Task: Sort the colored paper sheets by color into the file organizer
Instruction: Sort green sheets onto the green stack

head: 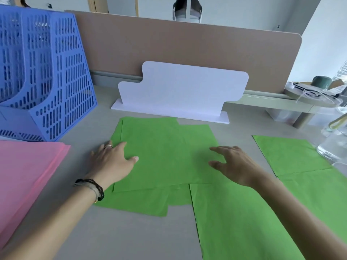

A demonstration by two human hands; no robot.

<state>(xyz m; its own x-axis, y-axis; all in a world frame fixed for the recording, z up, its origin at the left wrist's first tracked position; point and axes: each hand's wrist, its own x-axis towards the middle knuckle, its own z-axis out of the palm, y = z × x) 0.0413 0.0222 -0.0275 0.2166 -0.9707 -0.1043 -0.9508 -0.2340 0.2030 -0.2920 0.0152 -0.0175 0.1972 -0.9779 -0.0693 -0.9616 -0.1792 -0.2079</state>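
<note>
Behind green sheets point(165, 152) under flat left hand point(110, 162), spread right hand point(234, 166), white stand point(180, 91), blue organizer point(47, 72) far-left

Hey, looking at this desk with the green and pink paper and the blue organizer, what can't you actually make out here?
- Blue file organizer: its left part is cut off by the head view's left edge, so its slot count is unknown.
- Pink paper stack: runs past the left edge; sheet count unreadable.
- Green sheets: they overlap, and the left hand and right hand cover parts, so their number is unclear.
- Clutter at far right: blurred and cropped.
</note>
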